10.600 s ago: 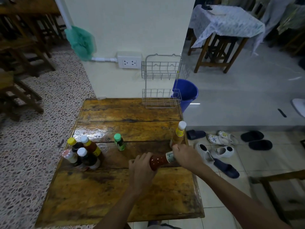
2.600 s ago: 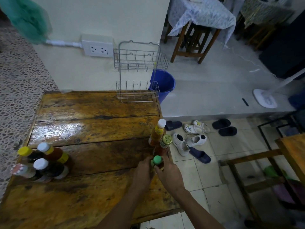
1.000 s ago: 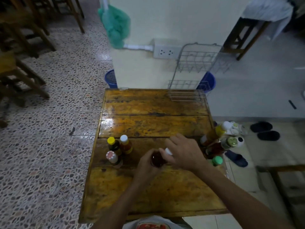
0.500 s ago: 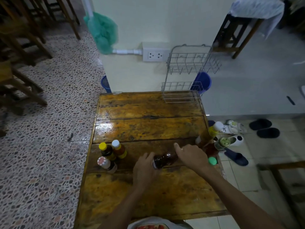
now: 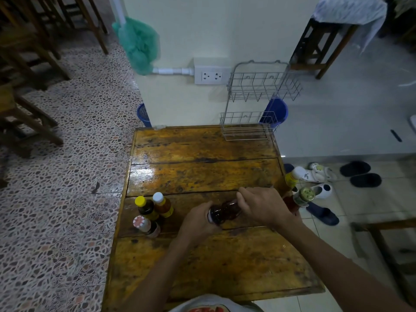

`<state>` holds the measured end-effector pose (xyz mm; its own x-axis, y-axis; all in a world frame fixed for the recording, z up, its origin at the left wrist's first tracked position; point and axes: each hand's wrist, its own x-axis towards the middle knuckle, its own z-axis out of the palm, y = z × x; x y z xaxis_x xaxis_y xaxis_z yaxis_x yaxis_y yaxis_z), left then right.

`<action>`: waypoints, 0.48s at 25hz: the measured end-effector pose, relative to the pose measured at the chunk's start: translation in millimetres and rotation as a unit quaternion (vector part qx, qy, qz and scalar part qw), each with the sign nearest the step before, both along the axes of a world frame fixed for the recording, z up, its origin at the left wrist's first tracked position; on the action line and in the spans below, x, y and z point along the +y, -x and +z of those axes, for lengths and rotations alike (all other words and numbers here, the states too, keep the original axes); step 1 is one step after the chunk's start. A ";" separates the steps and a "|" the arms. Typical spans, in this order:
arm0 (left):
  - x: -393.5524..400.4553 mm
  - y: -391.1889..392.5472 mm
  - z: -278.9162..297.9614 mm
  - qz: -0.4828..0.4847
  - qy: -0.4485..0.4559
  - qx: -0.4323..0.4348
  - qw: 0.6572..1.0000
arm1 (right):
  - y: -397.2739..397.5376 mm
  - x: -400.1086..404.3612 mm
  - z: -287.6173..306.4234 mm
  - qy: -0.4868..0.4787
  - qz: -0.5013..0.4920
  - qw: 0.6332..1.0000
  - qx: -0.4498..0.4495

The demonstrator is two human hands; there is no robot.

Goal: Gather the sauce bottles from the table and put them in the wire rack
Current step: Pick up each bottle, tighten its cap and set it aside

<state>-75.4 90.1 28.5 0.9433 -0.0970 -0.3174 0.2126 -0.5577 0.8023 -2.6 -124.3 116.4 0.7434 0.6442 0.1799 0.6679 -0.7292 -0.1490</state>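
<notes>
Dark sauce bottle held sideways above a worn, glossy wooden table (image 5: 202, 172), two-tier wire rack (image 5: 254, 102) at the far edge, both tiers bare.

Largest to smallest: table varnish slick-looking, so likely poor footing for tall bottles; rack well apart from both bottle clusters. Small dark brown bottle (image 5: 224, 212) gripped at its base by the left hand (image 5: 200, 224), closed around it, and at the neck end by the right hand (image 5: 262, 206), also closed, cap hidden. Probably light, rigid, smooth; best taken round the body, not the cap. Three capped bottles (image 5: 150, 212) left, touching; two more (image 5: 297, 194) at the right edge.
</notes>
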 end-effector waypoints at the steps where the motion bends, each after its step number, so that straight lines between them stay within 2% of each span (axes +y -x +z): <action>1: -0.3 0.9 -1.5 0.001 -0.011 0.003 1.000 | 0.9 2.7 -3.6 -0.001 -0.017 1.000 0.015; 4: -2.4 6.2 -8.4 -0.003 -0.052 0.001 0.999 | 4.8 8.4 -16.3 0.006 -0.104 0.992 0.075; 7: -2.6 14.0 -16.4 -0.005 -0.134 -0.030 0.991 | 10.4 13.3 -32.2 0.085 -0.169 0.959 0.209; 8: -2.5 16.6 -18.8 -0.010 -0.167 -0.043 0.985 | 12.6 13.3 -38.4 0.102 -0.185 0.937 0.280; 9: -2.5 19.4 -21.0 -0.017 -0.199 -0.053 0.979 | 12.6 12.8 -41.8 0.089 -0.222 0.897 0.372; 11: -2.2 24.5 -24.7 -0.029 -0.239 -0.066 0.968 | 12.8 10.0 -40.8 -0.010 -0.295 0.804 0.516; 12: -1.6 26.2 -25.6 -0.030 -0.243 -0.068 0.967 | 15.7 10.0 -39.3 -0.031 -0.294 0.785 0.545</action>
